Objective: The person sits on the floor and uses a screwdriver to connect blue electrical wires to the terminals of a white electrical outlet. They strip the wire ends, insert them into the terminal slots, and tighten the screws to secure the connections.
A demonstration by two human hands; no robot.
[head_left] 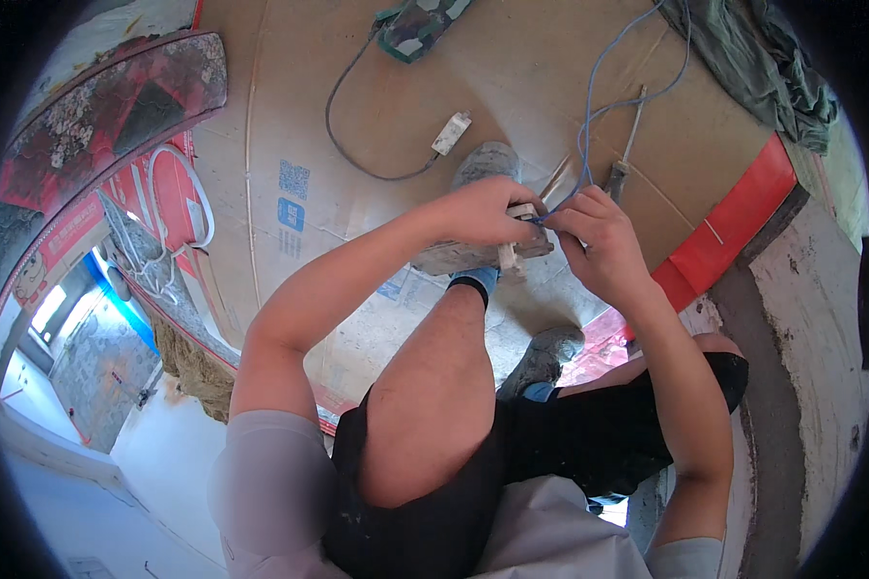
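My left hand [483, 210] is closed around a small white electrical fitting [522, 211], mostly hidden by my fingers. Opposite it, my right hand [599, 236] pinches the end of a blue wire [586, 145] against the fitting. Whether the wire is inserted cannot be made out. The wire loops up and away past the far edge of view. Just beyond my right hand lies a screwdriver [630, 145] with a dark handle and long metal shaft. A second thin metal shaft [556, 179] shows between my hands, its other end hidden. A whitish piece [509, 257] shows below my left hand.
Cardboard [290, 96] covers the floor. A grey cable with a white plug-like block [451, 132] runs to a camouflage-patterned pouch [422, 27]. A dark green cloth [758, 68] lies far right. White cable [182, 198] hangs at left beside a stained red board [106, 116]. My shoes [541, 357] are below.
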